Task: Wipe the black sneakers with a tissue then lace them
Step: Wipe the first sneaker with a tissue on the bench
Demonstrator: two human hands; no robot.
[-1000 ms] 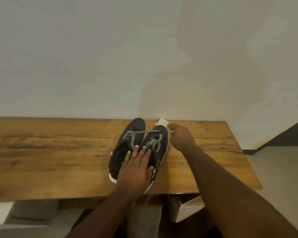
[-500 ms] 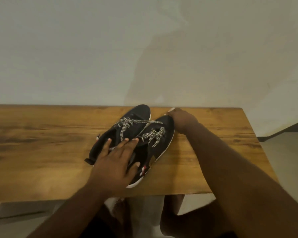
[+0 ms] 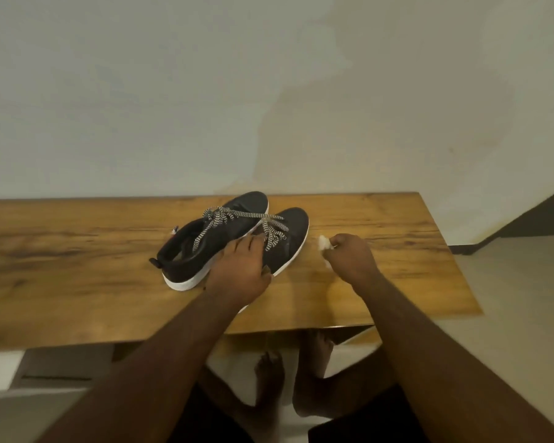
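Pair of black canvas sneakers with white soles (image 3: 237,238) sits mid wooden worktop (image 3: 61,266). Left hand (image 3: 240,273) lies flat-fingered on them, probably to steady them. Right hand (image 3: 349,257), at 3 o'clock, pinches a crumpled white tissue (image 3: 323,242), ready for wiping.

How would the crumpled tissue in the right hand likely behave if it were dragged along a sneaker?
The tissue looks soft and floppy, bunched small in the right hand, so it would probably mould to the sneaker. It seems very light and likely tears if snagged on the laces.
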